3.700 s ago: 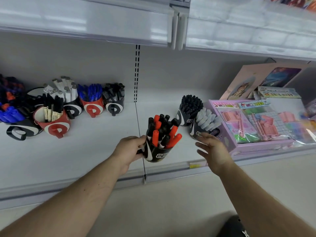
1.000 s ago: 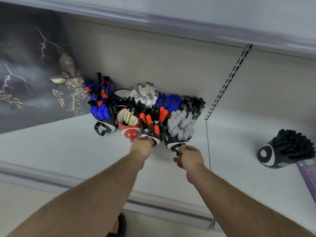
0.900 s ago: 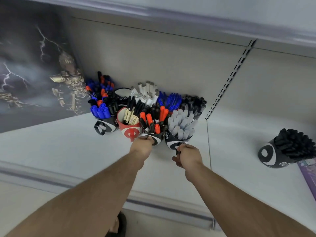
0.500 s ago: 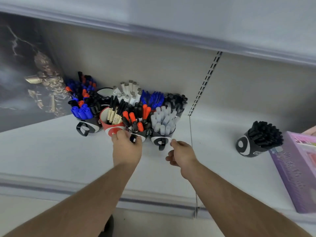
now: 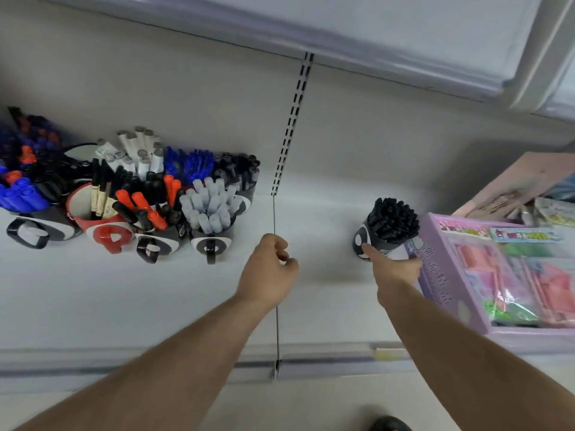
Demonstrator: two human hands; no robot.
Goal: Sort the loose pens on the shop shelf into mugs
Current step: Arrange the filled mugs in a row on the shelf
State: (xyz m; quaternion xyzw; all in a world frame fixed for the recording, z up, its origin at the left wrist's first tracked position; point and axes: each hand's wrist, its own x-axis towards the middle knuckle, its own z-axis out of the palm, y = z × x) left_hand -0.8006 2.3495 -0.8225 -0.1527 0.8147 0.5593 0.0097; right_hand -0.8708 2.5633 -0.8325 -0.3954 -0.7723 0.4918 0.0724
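Note:
Several mugs packed with pens stand clustered at the shelf's left: a black mug of grey-capped pens, a black mug of orange and black pens, a red mug, and more behind. Alone to the right stands a black mug of black pens. My right hand grips this lone mug, thumb on its front and fingers round its right side next to a purple box. My left hand hovers over the bare shelf between the cluster and the lone mug, fingers loosely curled and holding nothing.
A purple boxed stationery set lies right beside the lone mug, with pink cards leaning behind it. A slotted upright runs down the back wall. The shelf's front rail lies below my forearms.
Both hands have left the mugs in the cluster and moved right. My right hand has taken hold of the lone black mug. The view has swung right.

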